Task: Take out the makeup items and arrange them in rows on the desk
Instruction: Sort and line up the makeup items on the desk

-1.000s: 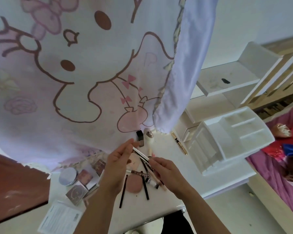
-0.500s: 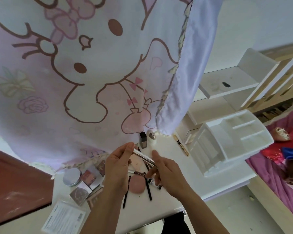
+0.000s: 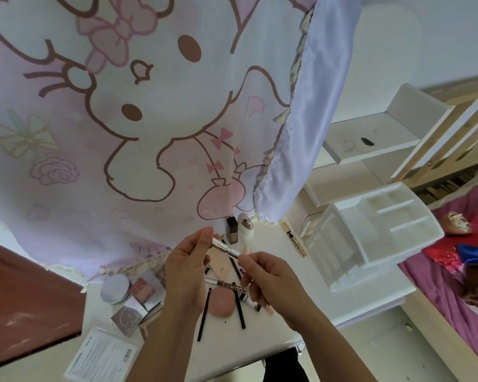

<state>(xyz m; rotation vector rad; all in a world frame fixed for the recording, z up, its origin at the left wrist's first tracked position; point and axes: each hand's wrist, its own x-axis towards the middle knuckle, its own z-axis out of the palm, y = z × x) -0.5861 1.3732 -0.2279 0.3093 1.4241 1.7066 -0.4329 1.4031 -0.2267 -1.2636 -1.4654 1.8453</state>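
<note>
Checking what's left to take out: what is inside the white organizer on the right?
The white organizer's open top compartments look bare: only white dividers show. Its front drawers are translucent, and what they hold cannot be made out. Its far side is hidden.

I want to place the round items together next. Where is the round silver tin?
In the head view, the round silver tin sits on the white desk's left side, left of the left hand, beside a pink compact.

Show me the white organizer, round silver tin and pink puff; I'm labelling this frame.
white organizer (image 3: 370, 232): head view, front wall.
round silver tin (image 3: 114, 288): head view, lid centre.
pink puff (image 3: 221, 302): head view, middle.
</note>
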